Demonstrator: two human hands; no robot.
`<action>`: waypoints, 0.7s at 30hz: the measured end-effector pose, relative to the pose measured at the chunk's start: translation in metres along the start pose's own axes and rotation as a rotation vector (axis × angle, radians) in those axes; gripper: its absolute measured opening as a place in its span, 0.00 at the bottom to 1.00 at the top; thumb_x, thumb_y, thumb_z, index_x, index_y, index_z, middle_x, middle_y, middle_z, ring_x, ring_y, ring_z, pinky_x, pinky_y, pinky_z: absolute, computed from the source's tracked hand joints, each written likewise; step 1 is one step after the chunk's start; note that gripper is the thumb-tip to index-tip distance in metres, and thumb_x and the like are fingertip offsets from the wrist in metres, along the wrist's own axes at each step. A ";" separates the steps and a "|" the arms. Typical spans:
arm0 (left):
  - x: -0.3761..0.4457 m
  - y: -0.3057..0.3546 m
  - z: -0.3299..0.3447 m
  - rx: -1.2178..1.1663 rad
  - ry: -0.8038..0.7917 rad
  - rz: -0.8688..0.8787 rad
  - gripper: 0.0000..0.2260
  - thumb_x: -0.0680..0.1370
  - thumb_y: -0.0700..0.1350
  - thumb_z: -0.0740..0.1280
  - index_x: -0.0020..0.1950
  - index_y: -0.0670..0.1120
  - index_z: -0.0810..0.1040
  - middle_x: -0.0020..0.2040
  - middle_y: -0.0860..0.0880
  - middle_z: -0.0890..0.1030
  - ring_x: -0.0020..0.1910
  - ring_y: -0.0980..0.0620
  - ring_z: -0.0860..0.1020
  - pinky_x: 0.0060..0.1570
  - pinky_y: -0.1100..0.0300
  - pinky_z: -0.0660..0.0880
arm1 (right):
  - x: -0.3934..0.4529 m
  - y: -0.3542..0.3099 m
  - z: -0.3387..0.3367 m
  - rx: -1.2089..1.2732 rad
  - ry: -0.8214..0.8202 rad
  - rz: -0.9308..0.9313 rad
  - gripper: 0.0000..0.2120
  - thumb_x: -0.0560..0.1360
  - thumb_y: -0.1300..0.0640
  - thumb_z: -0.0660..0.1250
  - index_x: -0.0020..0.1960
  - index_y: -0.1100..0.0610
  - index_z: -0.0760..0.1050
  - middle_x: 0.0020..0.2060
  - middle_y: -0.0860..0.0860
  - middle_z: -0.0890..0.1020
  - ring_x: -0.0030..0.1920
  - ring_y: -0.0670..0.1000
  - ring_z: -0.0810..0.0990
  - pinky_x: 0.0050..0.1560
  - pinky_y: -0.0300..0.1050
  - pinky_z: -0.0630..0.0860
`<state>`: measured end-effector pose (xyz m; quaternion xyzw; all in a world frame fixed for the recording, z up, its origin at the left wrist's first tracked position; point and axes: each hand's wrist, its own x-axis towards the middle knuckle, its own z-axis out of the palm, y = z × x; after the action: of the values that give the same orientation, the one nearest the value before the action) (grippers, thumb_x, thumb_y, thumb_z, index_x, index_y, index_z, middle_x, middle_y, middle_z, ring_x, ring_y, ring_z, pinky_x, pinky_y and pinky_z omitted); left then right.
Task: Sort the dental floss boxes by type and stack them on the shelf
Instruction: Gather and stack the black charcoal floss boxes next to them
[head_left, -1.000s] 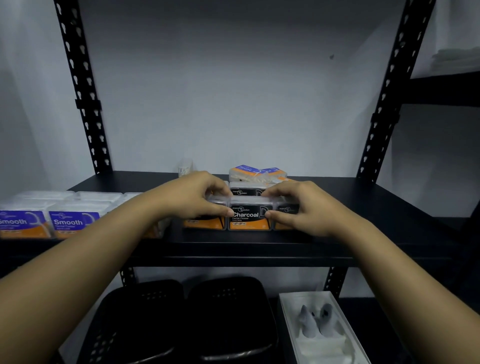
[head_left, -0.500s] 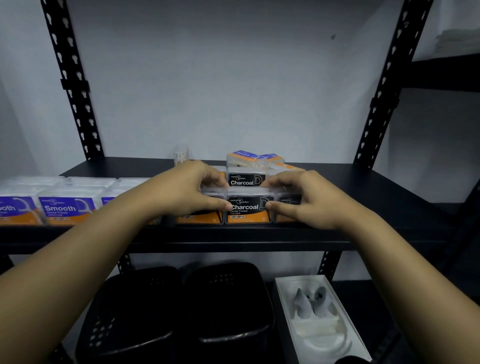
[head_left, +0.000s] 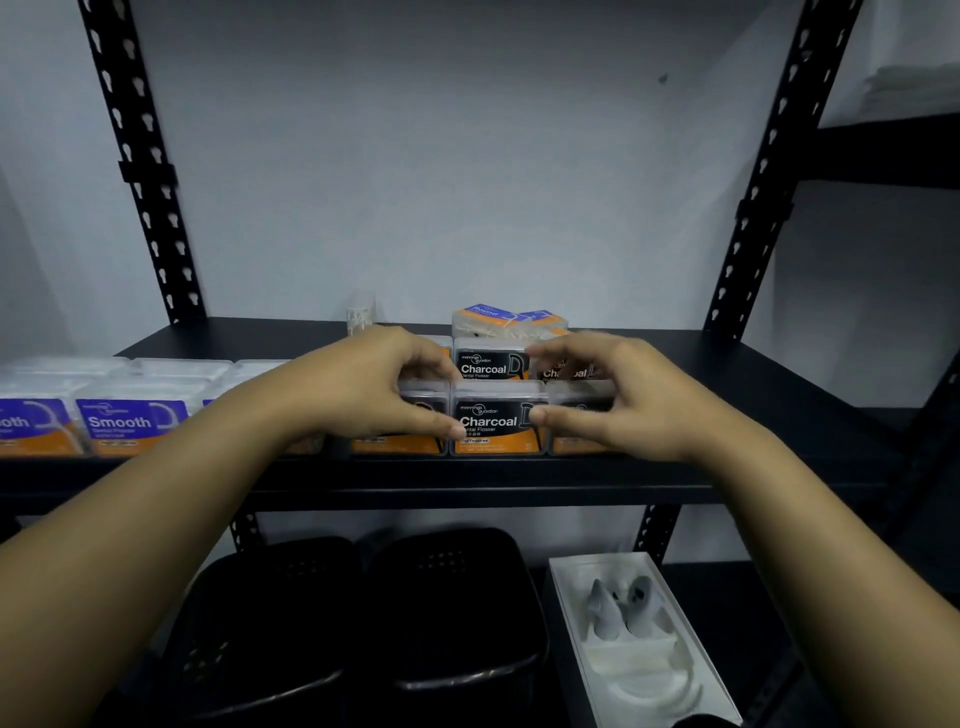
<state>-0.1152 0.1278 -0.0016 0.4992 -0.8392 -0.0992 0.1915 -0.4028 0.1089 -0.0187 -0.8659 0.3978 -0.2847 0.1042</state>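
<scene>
On the black shelf (head_left: 519, 478), a front row of three black-and-orange Charcoal floss boxes stands near the edge, the middle box (head_left: 493, 423) fully visible. My left hand (head_left: 374, 384) grips the left box, fingers over its top and thumb on its front. My right hand (head_left: 623, 395) holds the right box, with the thumb on the front and the fingers curled above it. More Charcoal boxes (head_left: 488, 364) stand in a row behind. Blue Round boxes (head_left: 493, 317) lie at the back. Blue-and-orange Smooth boxes (head_left: 132, 423) line the shelf's left side.
A small clear container (head_left: 360, 314) stands at the back of the shelf. Perforated black uprights (head_left: 140, 171) (head_left: 769, 171) frame the bay. Below are two black baskets (head_left: 270, 623) (head_left: 457, 613) and a white tray (head_left: 639, 649) with grey pieces.
Both hands stay on the front Charcoal row. My right fingers have lifted a little, and the second Charcoal row behind has come into sight as my view dropped.
</scene>
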 end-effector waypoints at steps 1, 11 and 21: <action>-0.001 0.001 -0.004 -0.037 0.021 0.008 0.24 0.65 0.64 0.78 0.58 0.57 0.82 0.52 0.63 0.83 0.53 0.64 0.80 0.57 0.60 0.78 | 0.001 0.000 -0.006 0.031 0.044 0.001 0.27 0.72 0.35 0.71 0.69 0.44 0.76 0.58 0.39 0.81 0.60 0.41 0.79 0.63 0.44 0.76; 0.064 -0.021 -0.028 -0.021 0.077 -0.109 0.13 0.77 0.55 0.72 0.59 0.51 0.83 0.55 0.54 0.84 0.53 0.55 0.81 0.50 0.61 0.76 | 0.075 0.021 -0.027 -0.095 -0.154 0.190 0.15 0.77 0.43 0.71 0.63 0.40 0.78 0.58 0.44 0.81 0.58 0.48 0.80 0.57 0.48 0.76; 0.094 -0.015 -0.021 0.073 -0.123 -0.126 0.15 0.79 0.57 0.69 0.59 0.50 0.83 0.56 0.52 0.83 0.56 0.52 0.79 0.60 0.55 0.74 | 0.102 0.025 -0.022 -0.182 -0.316 0.283 0.15 0.77 0.40 0.70 0.62 0.41 0.80 0.57 0.46 0.82 0.58 0.50 0.79 0.61 0.48 0.73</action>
<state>-0.1344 0.0388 0.0329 0.5505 -0.8194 -0.1112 0.1147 -0.3778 0.0174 0.0308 -0.8410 0.5183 -0.0911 0.1254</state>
